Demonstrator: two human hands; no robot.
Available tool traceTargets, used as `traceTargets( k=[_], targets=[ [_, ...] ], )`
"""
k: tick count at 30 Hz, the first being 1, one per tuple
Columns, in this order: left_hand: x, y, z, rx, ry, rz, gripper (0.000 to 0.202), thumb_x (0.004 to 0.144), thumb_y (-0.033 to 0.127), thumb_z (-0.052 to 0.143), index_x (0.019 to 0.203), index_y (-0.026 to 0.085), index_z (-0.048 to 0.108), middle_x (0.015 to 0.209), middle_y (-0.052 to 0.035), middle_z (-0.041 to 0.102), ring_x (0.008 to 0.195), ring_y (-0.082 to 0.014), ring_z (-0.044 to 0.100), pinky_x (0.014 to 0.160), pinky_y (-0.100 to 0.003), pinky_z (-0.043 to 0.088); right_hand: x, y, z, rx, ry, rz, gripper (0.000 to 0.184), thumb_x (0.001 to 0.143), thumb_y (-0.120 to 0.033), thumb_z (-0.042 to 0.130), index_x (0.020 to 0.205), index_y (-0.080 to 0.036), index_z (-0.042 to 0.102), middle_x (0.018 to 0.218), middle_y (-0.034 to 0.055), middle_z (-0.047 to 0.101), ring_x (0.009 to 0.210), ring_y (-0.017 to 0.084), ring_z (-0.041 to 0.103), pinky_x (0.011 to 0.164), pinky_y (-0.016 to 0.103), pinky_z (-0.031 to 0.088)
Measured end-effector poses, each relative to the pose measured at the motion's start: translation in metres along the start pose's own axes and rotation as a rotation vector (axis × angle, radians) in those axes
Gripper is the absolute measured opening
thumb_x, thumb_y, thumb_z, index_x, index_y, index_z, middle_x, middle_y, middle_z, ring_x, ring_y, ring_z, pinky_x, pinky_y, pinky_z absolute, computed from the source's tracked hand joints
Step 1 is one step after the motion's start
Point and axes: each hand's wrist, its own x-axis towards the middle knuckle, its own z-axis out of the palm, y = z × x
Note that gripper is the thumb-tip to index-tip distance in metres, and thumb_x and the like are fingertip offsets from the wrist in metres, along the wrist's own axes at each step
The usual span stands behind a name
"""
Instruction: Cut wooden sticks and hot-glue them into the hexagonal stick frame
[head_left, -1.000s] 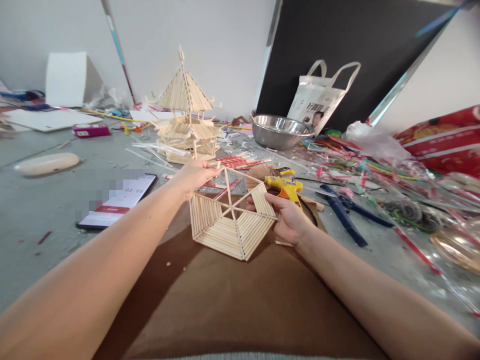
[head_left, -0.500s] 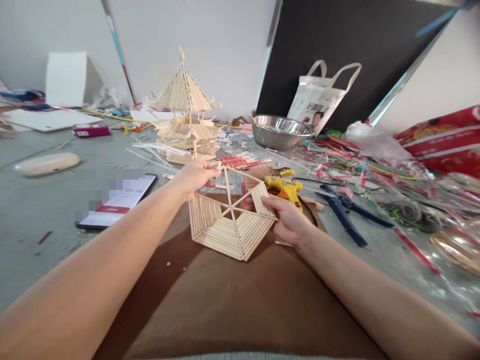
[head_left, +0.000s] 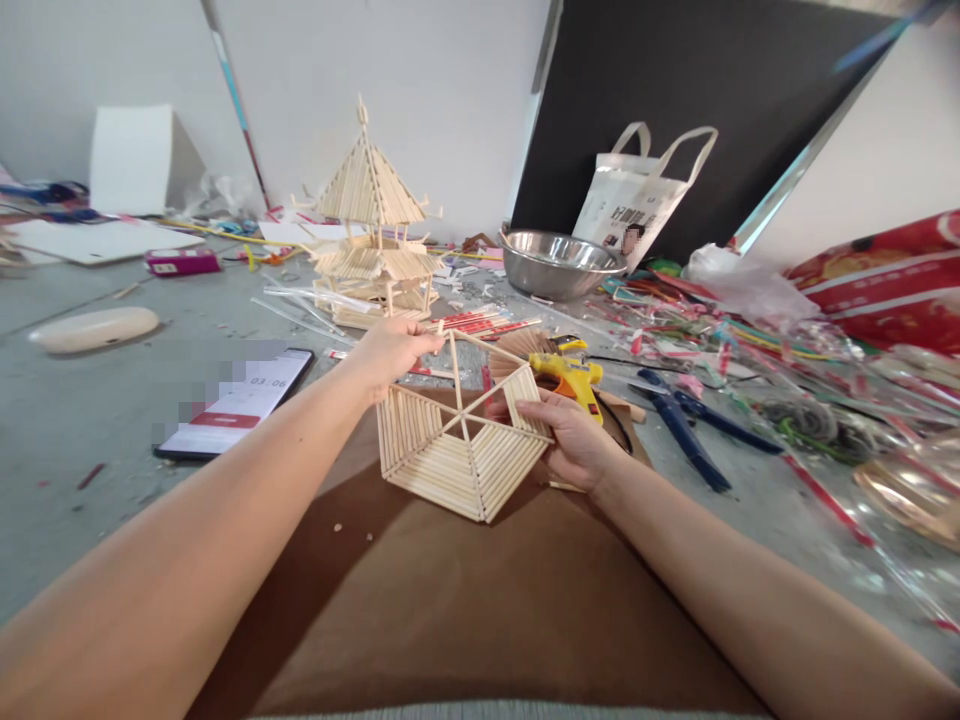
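Between both hands, a six-sided frame of thin wooden sticks [head_left: 431, 455] is held tilted above brown paper [head_left: 450, 620]. Rows of sticks fill its left, lower and right sections; its upper sections are largely bare spokes and edge sticks. My left hand [head_left: 394, 355] is closed at the upper left edge, covering part of it. A short stick end [head_left: 440, 328] shows at its fingertips. On the right side, my right hand [head_left: 574, 435] pinches the frame, thumb over the filled section. Behind stands a tiered pavilion model [head_left: 371, 200] of similar sticks.
A yellow glue gun [head_left: 574, 378] and blue-handled pliers [head_left: 694, 430] lie to the right. Left is a phone [head_left: 240, 405]. A metal bowl [head_left: 562, 265] and white bag [head_left: 626, 205] stand at the back. Red-and-white sticks [head_left: 487, 323] lie behind the frame; plastic scraps litter the right.
Almost nothing differs. The right thumb has shifted slightly left on the frame, and the view has moved a little. Both hands keep their hold.
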Motion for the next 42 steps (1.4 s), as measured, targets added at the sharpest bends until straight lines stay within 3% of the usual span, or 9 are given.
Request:
traceTargets(
  k=[11, 16, 19, 22, 25, 28, 33, 37, 42],
  targets=[
    [-0.006, 0.018, -0.005, -0.16, 0.049, 0.183, 0.015, 0.063, 0.029, 0.058, 0.059, 0.015, 0.059, 0.061, -0.0019, 0.057, 0.053, -0.0093, 0.046, 0.053, -0.024, 0.036, -0.008, -0.004, 0.007, -0.107, 0.0, -0.18, 0.016, 0.067, -0.022, 0.059, 0.082, -0.018, 0.058, 0.074, 0.0017, 0.066, 0.066, 0.013, 0.059, 0.063, 0.027, 0.044],
    [-0.018, 0.042, -0.02, -0.32, 0.041, 0.29, 0.012, 0.067, 0.028, 0.057, 0.065, 0.016, 0.057, 0.066, -0.0018, 0.059, 0.054, -0.0086, 0.048, 0.052, -0.024, 0.036, -0.019, -0.005, 0.013, -0.279, 0.039, -0.452, 0.014, 0.071, -0.024, 0.056, 0.085, -0.021, 0.058, 0.079, 0.0003, 0.065, 0.073, 0.014, 0.058, 0.07, 0.03, 0.044],
    [-0.025, 0.054, -0.035, -0.404, 0.039, 0.337, 0.012, 0.068, 0.028, 0.057, 0.067, 0.017, 0.057, 0.07, -0.0017, 0.06, 0.055, -0.0082, 0.048, 0.049, -0.023, 0.033, -0.027, -0.003, 0.012, -0.622, 0.036, -0.695, 0.018, 0.075, -0.022, 0.051, 0.091, -0.025, 0.058, 0.087, 0.0016, 0.064, 0.083, 0.017, 0.057, 0.075, 0.034, 0.044],
    [-0.027, 0.058, -0.048, -0.382, 0.054, 0.342, 0.011, 0.07, 0.027, 0.056, 0.069, 0.016, 0.055, 0.072, -0.0013, 0.061, 0.056, -0.0087, 0.049, 0.05, -0.023, 0.033, -0.029, 0.002, 0.008, -1.087, -0.208, -0.892, 0.028, 0.076, -0.017, 0.048, 0.1, -0.027, 0.057, 0.098, 0.004, 0.062, 0.095, 0.018, 0.054, 0.084, 0.035, 0.04],
    [-0.025, 0.057, -0.049, -0.344, 0.064, 0.34, 0.012, 0.07, 0.027, 0.056, 0.071, 0.016, 0.055, 0.071, -0.0004, 0.061, 0.056, -0.0083, 0.05, 0.051, -0.023, 0.032, -0.026, 0.008, 0.008, -1.397, -0.481, -0.962, 0.034, 0.079, -0.013, 0.041, 0.107, -0.026, 0.055, 0.104, 0.0056, 0.061, 0.106, 0.019, 0.048, 0.092, 0.038, 0.033],
    [-0.023, 0.051, -0.037, -0.271, -0.005, 0.29, 0.01, 0.069, 0.024, 0.057, 0.068, 0.015, 0.055, 0.065, -0.0009, 0.06, 0.049, -0.0068, 0.047, 0.049, -0.023, 0.032, -0.023, 0.013, 0.011, -1.559, -0.56, -0.977, 0.031, 0.081, -0.017, 0.039, 0.107, -0.022, 0.055, 0.101, 0.0094, 0.061, 0.108, 0.021, 0.046, 0.092, 0.04, 0.032],
    [-0.024, 0.037, -0.002, -0.125, -0.216, 0.206, 0.008, 0.069, 0.019, 0.057, 0.068, 0.013, 0.052, 0.057, -0.0003, 0.058, 0.044, -0.0045, 0.043, 0.046, -0.02, 0.033, -0.026, 0.016, 0.017, -1.629, -0.67, -0.986, 0.042, 0.074, -0.049, 0.047, 0.098, -0.016, 0.057, 0.093, 0.0108, 0.062, 0.1, 0.022, 0.049, 0.089, 0.041, 0.033],
    [-0.026, 0.023, 0.018, -0.031, -0.342, 0.177, 0.013, 0.069, 0.024, 0.056, 0.066, 0.012, 0.052, 0.059, -0.0013, 0.058, 0.047, -0.0048, 0.044, 0.047, -0.019, 0.035, -0.023, 0.013, 0.01, -1.552, -0.49, -1.059, 0.028, 0.077, -0.039, 0.049, 0.091, -0.017, 0.059, 0.091, 0.0068, 0.062, 0.092, 0.018, 0.052, 0.091, 0.04, 0.031],
    [-0.028, 0.013, 0.028, 0.071, -0.328, 0.139, 0.011, 0.069, 0.022, 0.056, 0.066, 0.012, 0.052, 0.059, -0.0011, 0.058, 0.044, -0.0042, 0.042, 0.042, -0.017, 0.031, -0.003, -0.006, -0.017, -1.406, 0.105, -1.069, 0.014, 0.078, -0.021, 0.046, 0.081, -0.018, 0.059, 0.083, 0.005, 0.063, 0.083, 0.015, 0.054, 0.079, 0.031, 0.04]
  ],
)
